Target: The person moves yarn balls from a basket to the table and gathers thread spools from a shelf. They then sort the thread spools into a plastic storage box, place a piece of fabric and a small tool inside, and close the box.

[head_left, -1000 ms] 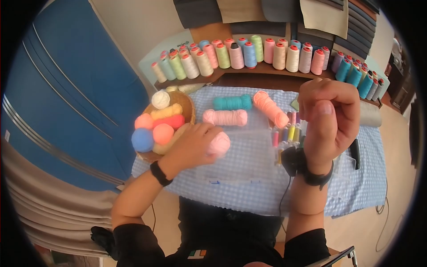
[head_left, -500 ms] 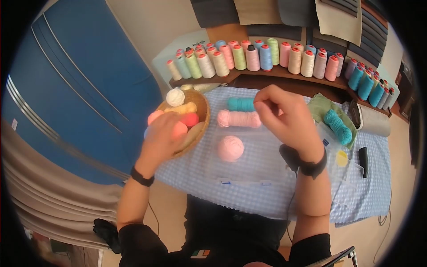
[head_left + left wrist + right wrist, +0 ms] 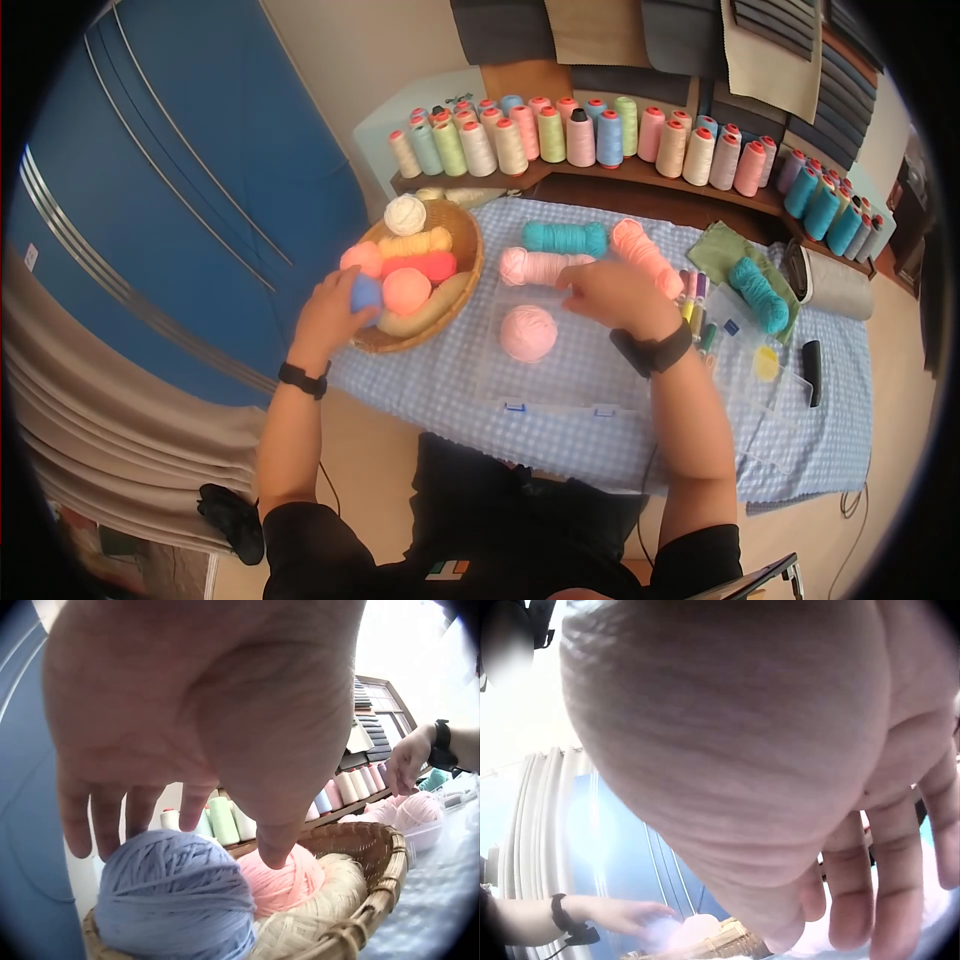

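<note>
My left hand (image 3: pixel 330 315) is over the left side of the wicker basket (image 3: pixel 462 290), its fingers spread behind the blue yarn ball (image 3: pixel 366 293). In the left wrist view the fingertips reach the top of the blue ball (image 3: pixel 176 896), while the thumb is apart from it, beside a pink ball (image 3: pixel 283 877). My right hand (image 3: pixel 625 298) hovers at the right end of the light pink skein (image 3: pixel 540 266), fingers loosely bent and nothing seen in them. Whether it touches the skein is hidden. A pale pink ball (image 3: pixel 528 333) lies on the clear plastic case (image 3: pixel 575 385).
Coral (image 3: pixel 407 291), red, yellow and white yarn fills the basket. Behind the pink skein lie a teal skein (image 3: pixel 565 237) and a coral skein (image 3: pixel 645 258). Small thread spools (image 3: pixel 690 305), a green cloth (image 3: pixel 722 255) and a black object (image 3: pixel 811 373) are at right. Thread cones (image 3: pixel 610 138) line the back shelf.
My left hand left the pale pink ball, which now lies alone, and moved left to the blue ball in the basket. My right hand came down and left to the pink skein, its fingers less curled.
</note>
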{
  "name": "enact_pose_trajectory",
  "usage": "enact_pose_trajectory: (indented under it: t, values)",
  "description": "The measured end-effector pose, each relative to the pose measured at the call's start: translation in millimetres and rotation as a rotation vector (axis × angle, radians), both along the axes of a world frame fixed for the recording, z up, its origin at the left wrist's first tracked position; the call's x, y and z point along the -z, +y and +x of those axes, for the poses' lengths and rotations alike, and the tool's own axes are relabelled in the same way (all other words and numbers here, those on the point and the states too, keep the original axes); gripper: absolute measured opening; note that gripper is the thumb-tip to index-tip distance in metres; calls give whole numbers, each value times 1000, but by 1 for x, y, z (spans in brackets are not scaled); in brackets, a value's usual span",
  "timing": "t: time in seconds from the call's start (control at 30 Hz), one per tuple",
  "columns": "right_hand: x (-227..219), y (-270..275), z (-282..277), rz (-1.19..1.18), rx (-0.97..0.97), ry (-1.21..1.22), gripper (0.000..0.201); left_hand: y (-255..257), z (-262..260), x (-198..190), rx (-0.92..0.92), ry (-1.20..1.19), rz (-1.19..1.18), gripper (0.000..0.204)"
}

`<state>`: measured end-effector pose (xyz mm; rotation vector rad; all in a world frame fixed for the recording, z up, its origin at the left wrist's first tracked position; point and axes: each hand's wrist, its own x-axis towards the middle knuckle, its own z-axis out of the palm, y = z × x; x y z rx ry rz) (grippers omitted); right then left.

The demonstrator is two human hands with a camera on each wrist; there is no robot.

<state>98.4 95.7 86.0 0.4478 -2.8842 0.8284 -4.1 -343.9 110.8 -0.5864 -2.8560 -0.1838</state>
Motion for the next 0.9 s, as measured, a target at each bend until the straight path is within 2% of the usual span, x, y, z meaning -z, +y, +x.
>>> enact_pose_trajectory:
  t: [0.1,0.2,0.3,0.5,0.6,0.7,0.87,0.9]
  values:
    - [14,0,-4,-2,-18,-26,28,-3,-7,7,-67,-59,-6,82]
    - [17,-1,-7,-15,-31,-30,28,-5,-9,7,-52,-115,67,83]
    - [14,-4,-7,2,-63,-96,30,2,-2,3,-64,-56,-19,83]
    - [5,-5,-5,1,-60,-142,28,17,16,-25,-53,192,65,81]
    - [14,1,-11,-79,-70,-100,24,34,30,-41,114,271,188,81]
    - [13,3,-13,-67,-46,-79,23,79,59,-52,313,133,328,82]
    - [5,7,-12,76,5,-75,24,171,86,-35,730,-44,262,81]
    - [0,7,-9,115,35,-73,24,186,91,-31,750,-67,246,81]
